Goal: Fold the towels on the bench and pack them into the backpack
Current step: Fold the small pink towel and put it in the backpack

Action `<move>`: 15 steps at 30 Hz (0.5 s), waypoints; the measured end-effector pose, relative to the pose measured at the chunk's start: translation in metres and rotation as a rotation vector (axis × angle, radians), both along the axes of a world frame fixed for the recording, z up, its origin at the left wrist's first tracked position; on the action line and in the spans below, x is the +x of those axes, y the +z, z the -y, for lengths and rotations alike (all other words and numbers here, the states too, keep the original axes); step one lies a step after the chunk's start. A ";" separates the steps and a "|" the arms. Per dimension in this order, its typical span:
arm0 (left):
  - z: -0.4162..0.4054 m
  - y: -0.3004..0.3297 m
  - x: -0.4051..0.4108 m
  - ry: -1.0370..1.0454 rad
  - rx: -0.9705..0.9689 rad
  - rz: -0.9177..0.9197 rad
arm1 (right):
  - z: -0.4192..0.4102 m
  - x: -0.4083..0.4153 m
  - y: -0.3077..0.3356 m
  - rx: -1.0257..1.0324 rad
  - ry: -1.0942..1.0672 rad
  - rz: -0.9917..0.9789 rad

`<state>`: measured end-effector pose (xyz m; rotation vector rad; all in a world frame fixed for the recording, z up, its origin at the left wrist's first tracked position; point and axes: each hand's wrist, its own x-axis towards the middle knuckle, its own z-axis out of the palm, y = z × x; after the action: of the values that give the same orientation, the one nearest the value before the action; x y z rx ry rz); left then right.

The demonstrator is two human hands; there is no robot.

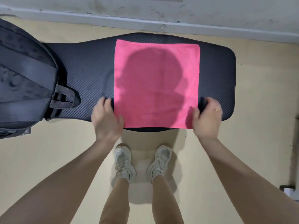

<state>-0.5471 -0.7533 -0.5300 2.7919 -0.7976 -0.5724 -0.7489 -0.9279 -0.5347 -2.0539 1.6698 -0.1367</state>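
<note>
Head view, looking straight down at a black padded bench (90,70) with a ribbed carbon-weave cover, set on a beige floor (48,159) near a scuffed grey wall (161,12).

Pink towel (155,84): spread flat and square on the bench, right of centre. Far edge lies close to the bench's far edge; near edge reaches the bench's near edge. One layer visible, no fold seen. A head-shaped shadow falls across its middle.

Left hand (107,118): at the towel's near-left corner. Thumb lies on the pink cloth near the corner, fingers curled down at the towel's left edge against the bench. Hand is motion-blurred; it appears to pinch the edge, though the contact under the fingers is hidden.

Right hand (206,118): at the near-right corner, mirror pose. Thumb on the cloth, fingers curled over the right edge, a thin ring on one finger. Appears to pinch the edge; underside of the grip not visible.

Black backpack (24,75): stands on the bench's left end, well apart from the towel, with its webbing carry handle (66,97) pointing toward the towel. Whether its opening is zipped cannot be told from this angle.

Person's white sneakers (142,160) stand on the floor just before the bench, between the two forearms
</note>
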 end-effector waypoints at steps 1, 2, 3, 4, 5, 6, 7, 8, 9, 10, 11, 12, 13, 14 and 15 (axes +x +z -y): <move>0.005 -0.004 -0.002 -0.191 -0.059 0.050 | -0.011 0.013 0.002 -0.044 0.179 0.039; 0.010 -0.011 -0.006 -0.369 -0.113 0.084 | -0.023 0.024 -0.004 -0.036 0.322 0.079; 0.017 -0.018 -0.009 -0.505 -0.148 0.101 | -0.035 0.038 -0.010 -0.038 0.458 0.102; 0.024 -0.026 -0.013 -0.587 -0.167 0.106 | -0.047 0.050 -0.020 -0.078 0.605 0.109; 0.030 -0.034 -0.015 -0.632 -0.166 0.097 | -0.057 0.058 -0.030 -0.134 0.759 0.096; 0.032 -0.042 -0.015 -0.651 -0.153 0.096 | -0.061 0.060 -0.042 -0.182 0.878 0.066; 0.030 -0.049 -0.014 -0.657 -0.134 0.098 | -0.061 0.058 -0.051 -0.201 0.947 0.011; 0.025 -0.057 -0.011 -0.664 -0.111 0.103 | -0.058 0.051 -0.060 -0.208 0.972 -0.051; 0.018 -0.064 -0.008 -0.689 -0.079 0.120 | -0.053 0.042 -0.065 -0.218 0.973 -0.109; 0.010 -0.069 -0.003 -0.725 -0.050 0.151 | -0.047 0.031 -0.069 -0.233 0.964 -0.145; 0.002 -0.072 0.001 -0.758 -0.025 0.183 | -0.040 0.019 -0.070 -0.233 0.960 -0.171; -0.004 -0.072 0.005 -0.781 0.000 0.206 | -0.034 0.006 -0.068 -0.218 0.955 -0.194; -0.008 -0.070 0.008 -0.795 0.025 0.207 | -0.027 -0.007 -0.066 -0.206 0.950 -0.226; -0.010 -0.067 0.010 -0.796 0.045 0.193 | -0.019 -0.020 -0.064 -0.207 0.949 -0.256; -0.012 -0.064 0.012 -0.788 0.067 0.171 | -0.012 -0.033 -0.062 -0.208 0.952 -0.284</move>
<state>-0.5351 -0.7417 -0.5935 2.5186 -1.9654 -0.4608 -0.7816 -0.9162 -0.5963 -2.8957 0.6573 0.3242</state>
